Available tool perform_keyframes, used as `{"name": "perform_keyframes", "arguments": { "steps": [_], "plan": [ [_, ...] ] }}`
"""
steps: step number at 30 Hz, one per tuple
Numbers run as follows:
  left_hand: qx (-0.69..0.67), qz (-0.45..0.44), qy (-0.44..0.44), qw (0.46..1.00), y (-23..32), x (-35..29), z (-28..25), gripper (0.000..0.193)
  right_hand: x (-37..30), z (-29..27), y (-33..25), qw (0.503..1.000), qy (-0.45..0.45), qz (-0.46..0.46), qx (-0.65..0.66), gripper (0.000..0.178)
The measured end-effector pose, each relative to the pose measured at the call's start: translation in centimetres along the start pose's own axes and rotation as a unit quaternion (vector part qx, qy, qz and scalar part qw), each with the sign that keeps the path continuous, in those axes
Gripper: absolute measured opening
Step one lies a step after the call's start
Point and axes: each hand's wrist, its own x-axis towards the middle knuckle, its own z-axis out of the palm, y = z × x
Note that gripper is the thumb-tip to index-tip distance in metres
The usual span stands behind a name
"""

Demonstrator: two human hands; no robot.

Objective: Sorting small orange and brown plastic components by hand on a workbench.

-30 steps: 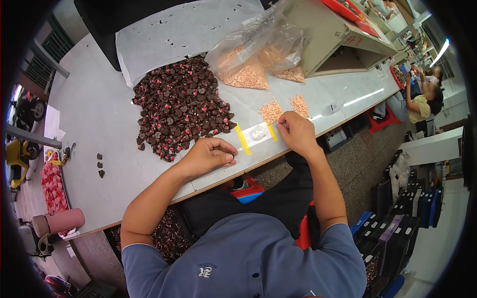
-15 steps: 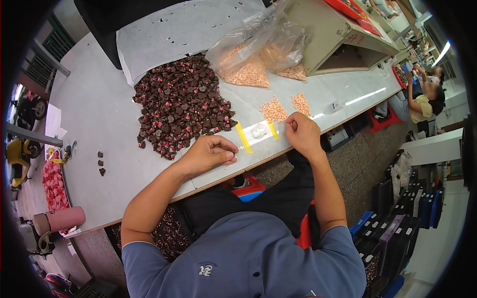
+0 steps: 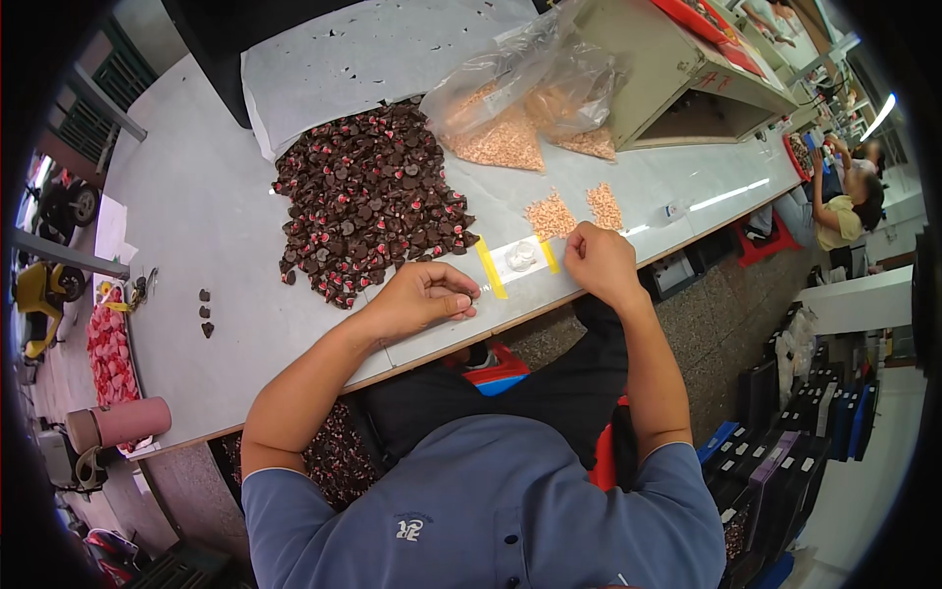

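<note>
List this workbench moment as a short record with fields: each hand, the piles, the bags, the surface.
left hand: curled, resting on the table edge beside a yellow strip
right hand: curled at the small tan piles; grip contents hidden
between hands: small clear piece on the table
dark pile: brown and red parts, left of centre
bags: clear plastic bags with tan bits behind the piles
surface: pale grey table

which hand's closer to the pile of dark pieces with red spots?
Left. The left hand rests at the near edge of the pile of dark pieces. The right hand is farther off, past the yellow-taped strip, beside the small tan heaps.
</note>
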Motion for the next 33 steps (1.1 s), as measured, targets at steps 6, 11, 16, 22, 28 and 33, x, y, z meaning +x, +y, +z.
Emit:
{"name": "perform_keyframes", "arguments": {
  "steps": [6,11,16,22,28,33],
  "plan": [
    [-0.044,-0.008,-0.027,0.999,0.4,-0.2,0.0,0.022,-1.4,0.4,-2.1,0.976,0.053,0.041,0.205,0.006],
    [-0.078,-0.044,-0.065,0.994,0.1,-0.3,0.6,0.023,-4.5,2.3,-8.1,0.905,0.016,-0.097,0.413,0.01],
    [-0.097,-0.04,-0.094,0.99,-0.6,-0.2,0.4,0.024,-4.9,4.7,-9.6,0.894,0.033,-0.119,0.431,0.012],
    [-0.109,-0.025,-0.074,0.991,-1.1,-0.3,0.1,0.021,-4.9,4.4,-9.6,0.901,0.038,-0.177,0.393,0.008],
    [-0.075,0.018,-0.031,0.997,-1.2,0.0,0.4,0.017,-5.0,1.6,-9.1,0.914,0.016,-0.087,0.396,0.009],
    [-0.051,0.016,-0.052,0.997,-1.2,0.0,0.3,0.019,-4.2,0.4,-9.3,0.937,-0.046,-0.195,0.286,0.011]
  ]
}}
